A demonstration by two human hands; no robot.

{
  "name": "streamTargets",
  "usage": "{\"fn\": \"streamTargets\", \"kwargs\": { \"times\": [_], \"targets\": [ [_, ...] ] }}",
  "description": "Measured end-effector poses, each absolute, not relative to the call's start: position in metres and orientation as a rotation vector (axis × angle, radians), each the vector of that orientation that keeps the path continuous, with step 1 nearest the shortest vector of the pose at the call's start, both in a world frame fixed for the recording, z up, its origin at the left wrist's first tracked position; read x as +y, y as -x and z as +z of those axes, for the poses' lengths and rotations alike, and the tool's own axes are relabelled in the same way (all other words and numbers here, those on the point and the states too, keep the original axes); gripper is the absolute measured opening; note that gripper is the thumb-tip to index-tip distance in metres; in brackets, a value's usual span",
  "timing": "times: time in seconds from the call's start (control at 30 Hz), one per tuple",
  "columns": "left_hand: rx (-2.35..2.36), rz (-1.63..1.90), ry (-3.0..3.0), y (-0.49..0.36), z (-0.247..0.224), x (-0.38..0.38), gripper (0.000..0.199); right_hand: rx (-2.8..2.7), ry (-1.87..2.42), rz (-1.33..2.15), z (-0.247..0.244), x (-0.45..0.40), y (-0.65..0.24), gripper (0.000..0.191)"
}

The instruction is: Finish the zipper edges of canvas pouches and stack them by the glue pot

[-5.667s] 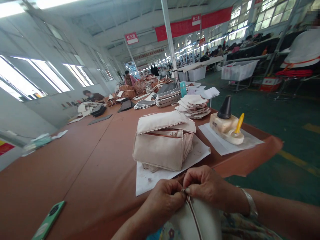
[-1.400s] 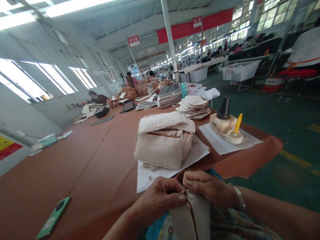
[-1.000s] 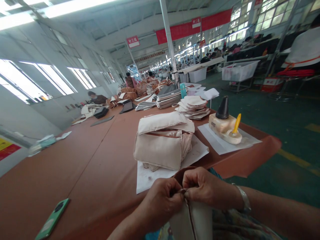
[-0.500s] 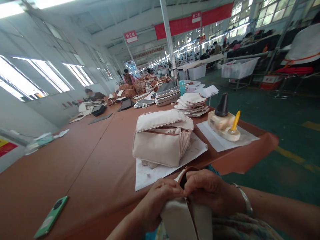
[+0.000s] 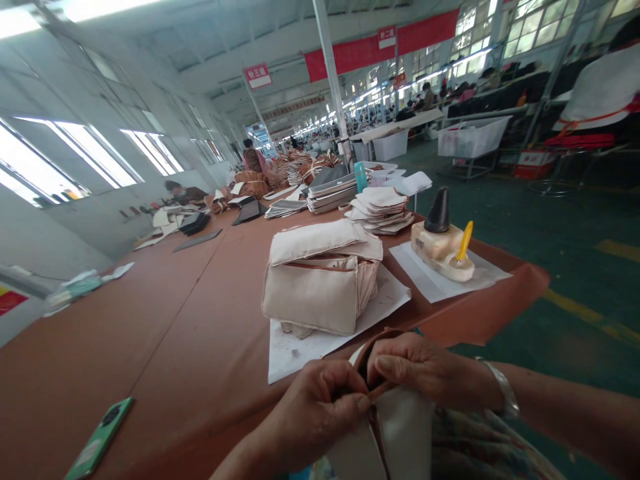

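Both hands are pinching the top of a cream panel (image 5: pixel 404 433) with a brown folded edge, held up over the lap. The left hand (image 5: pixel 315 417) is curled, its thumb and fingers closed on the near side. The right hand (image 5: pixel 423 370) presses in from the other side, with a metal bangle (image 5: pixel 506 398) on its wrist. The hands nearly meet at the brown edge, and their fingers hide the exact grip point. The frame cuts off the panel's lower end, and the patterned clothing (image 5: pixel 483 447) is cut off too.

Landmark: canvas-wrapped bundle (image 5: pixel 313 280), on a paper sheet (image 5: pixel 295 360) just beyond the hands. Its inside is covered and can't be made out. The brown-covered worktable (image 5: pixel 150 333) runs away from it. Left of it lies a phone in a green case (image 5: pixel 99 429). To its right, a pale block (image 5: pixel 435 243) with a black cone (image 5: pixel 439 212) and a yellow-handled tool (image 5: pixel 464 240) sits on a second sheet. Beyond it is a stack of cut pieces (image 5: pixel 380 210).

Farther right of the bundle, a translucent plastic crate (image 5: pixel 473 138) stands on a wheeled frame; its contents are too blurred to tell. A white bin (image 5: pixel 390 145) stands farther back, its contents hidden.
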State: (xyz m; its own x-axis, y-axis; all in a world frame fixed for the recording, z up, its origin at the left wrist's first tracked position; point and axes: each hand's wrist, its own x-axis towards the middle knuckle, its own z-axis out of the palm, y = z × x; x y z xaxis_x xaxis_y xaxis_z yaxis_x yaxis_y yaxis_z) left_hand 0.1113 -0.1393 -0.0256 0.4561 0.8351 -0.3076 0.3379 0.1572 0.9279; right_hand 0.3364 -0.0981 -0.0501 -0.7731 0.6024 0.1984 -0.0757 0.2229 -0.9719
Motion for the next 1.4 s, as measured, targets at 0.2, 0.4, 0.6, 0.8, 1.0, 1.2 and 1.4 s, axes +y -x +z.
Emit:
{"fn": "streamTargets", "kwargs": {
  "times": [0.2, 0.4, 0.6, 0.8, 1.0, 1.2, 1.4],
  "targets": [
    [1.004, 0.569, -1.372, -0.121, -0.015, -0.145, 0.027, -1.924, 0.28, 1.71, -0.056, -0.099, -0.329, 0.033],
    [1.058, 0.588, -1.337, -0.122, -0.028, -0.146, 0.034, -1.821, 0.187, 1.852, -0.064, -0.093, -0.337, 0.03],
    [1.135, 0.509, -1.587, -0.119, -0.015, -0.143, 0.026, -2.03, 0.306, 1.803, -0.043, -0.085, -0.339, 0.036],
    [1.05, 0.393, -1.3, -0.101, -0.012, -0.139, 0.033, -1.963, 0.316, 1.824, -0.059, -0.089, -0.332, 0.03],
    [1.099, 0.537, -1.046, -0.1, -0.028, -0.137, 0.02, -1.846, 0.262, 1.915, -0.058, -0.087, -0.331, 0.03],
    [1.052, 0.65, -0.934, -0.114, -0.028, -0.144, 0.012, -1.588, 0.205, 2.1, -0.063, -0.088, -0.322, 0.029],
    [1.016, 0.728, -0.819, -0.12, -0.025, -0.149, 0.012, -1.513, 0.191, 2.149, -0.064, -0.086, -0.319, 0.028]
  ]
}}
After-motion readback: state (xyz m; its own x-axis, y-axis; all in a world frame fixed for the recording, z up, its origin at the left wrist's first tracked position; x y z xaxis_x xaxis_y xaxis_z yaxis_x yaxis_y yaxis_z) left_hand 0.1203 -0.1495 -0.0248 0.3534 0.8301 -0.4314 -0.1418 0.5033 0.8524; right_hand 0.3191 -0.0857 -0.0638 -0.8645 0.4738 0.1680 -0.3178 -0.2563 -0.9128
